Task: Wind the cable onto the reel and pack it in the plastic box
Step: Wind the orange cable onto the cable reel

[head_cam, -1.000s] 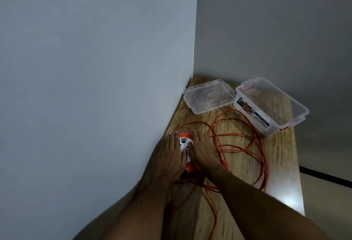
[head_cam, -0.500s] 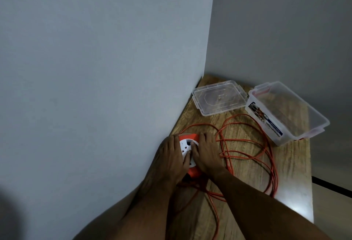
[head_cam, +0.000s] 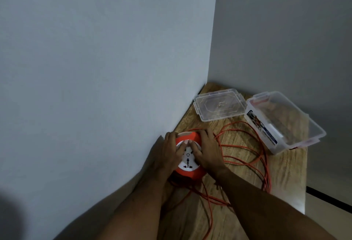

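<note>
An orange cable reel (head_cam: 192, 174) with a white socket face (head_cam: 187, 160) sits on the wooden table (head_cam: 282, 171) close to the left wall. My left hand (head_cam: 167, 154) grips its left side and my right hand (head_cam: 207, 150) grips its right side, both thumbs resting on the white face. Loose orange cable (head_cam: 247, 147) lies in wide loops to the right and trails toward the near edge. The clear plastic box (head_cam: 312, 131) stands open at the back right, its clear lid (head_cam: 219, 107) flat beside it.
Grey walls close off the left and back of the table. The table's right edge (head_cam: 305, 182) drops to a pale floor with a dark strip (head_cam: 327, 197). Bare wood shows between the cable loops and the box.
The view has shifted, so the scene sits further right in frame. Both hands have spread from covering the reel's top to its sides, uncovering the white socket face.
</note>
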### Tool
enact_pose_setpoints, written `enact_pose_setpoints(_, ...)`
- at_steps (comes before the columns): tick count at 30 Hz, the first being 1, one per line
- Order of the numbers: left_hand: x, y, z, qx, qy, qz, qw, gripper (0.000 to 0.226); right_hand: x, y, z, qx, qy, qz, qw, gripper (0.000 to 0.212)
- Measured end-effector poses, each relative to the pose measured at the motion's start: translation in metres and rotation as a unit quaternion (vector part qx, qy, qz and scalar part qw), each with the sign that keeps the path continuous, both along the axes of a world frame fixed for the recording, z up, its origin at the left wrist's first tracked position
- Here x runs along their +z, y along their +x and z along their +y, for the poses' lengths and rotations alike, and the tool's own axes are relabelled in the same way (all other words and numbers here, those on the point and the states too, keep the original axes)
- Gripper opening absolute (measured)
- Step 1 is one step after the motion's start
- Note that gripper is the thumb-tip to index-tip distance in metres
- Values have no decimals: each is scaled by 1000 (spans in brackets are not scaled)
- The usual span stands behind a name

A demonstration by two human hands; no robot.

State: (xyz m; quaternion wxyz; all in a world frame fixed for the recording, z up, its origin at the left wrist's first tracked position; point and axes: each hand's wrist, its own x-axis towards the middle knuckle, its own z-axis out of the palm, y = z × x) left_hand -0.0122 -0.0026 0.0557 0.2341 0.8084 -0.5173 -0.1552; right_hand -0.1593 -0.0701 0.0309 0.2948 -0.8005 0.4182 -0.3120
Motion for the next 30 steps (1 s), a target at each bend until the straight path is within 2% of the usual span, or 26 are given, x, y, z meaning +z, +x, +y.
enact_pose_setpoints(2,16,4,-2,-15,-16,-12,1000,36,7,-3,0,8,-5,-14,1000,45)
enact_pose_setpoints(4,25,9,-4,-30,-19,-37,999,42,12,-4,2,25,-25,-16,999,44)
enact_pose_setpoints(8,36,15,-16,-74,25,-7,997,55,16,-5,3,16,-39,-27,999,38)
enact_pose_setpoints(11,50,16,-25,-102,18,17,994,46,21,0,3,-18,-50,-23,998,38)
enact_pose_setpoints(13,56,20,-28,-104,7,16,994,42,26,5,4,-46,-104,11,993,40)
enact_pose_setpoints(15,55,26,-32,-110,12,1,994,38,31,9,9,-23,-192,56,980,45)
enact_pose_setpoints(18,47,36,-36,-114,7,-4,993,40,26,4,19,105,-292,104,945,53)
enact_pose_setpoints(23,41,46,-40,-121,-8,23,992,43,10,-13,12,201,-338,208,896,52)
enact_pose_setpoints(26,37,45,-42,-129,6,33,991,44,9,-18,11,226,-367,252,866,52)
enact_pose_setpoints(30,38,43,-44,-154,9,31,988,45,23,-13,8,251,-403,276,836,67)
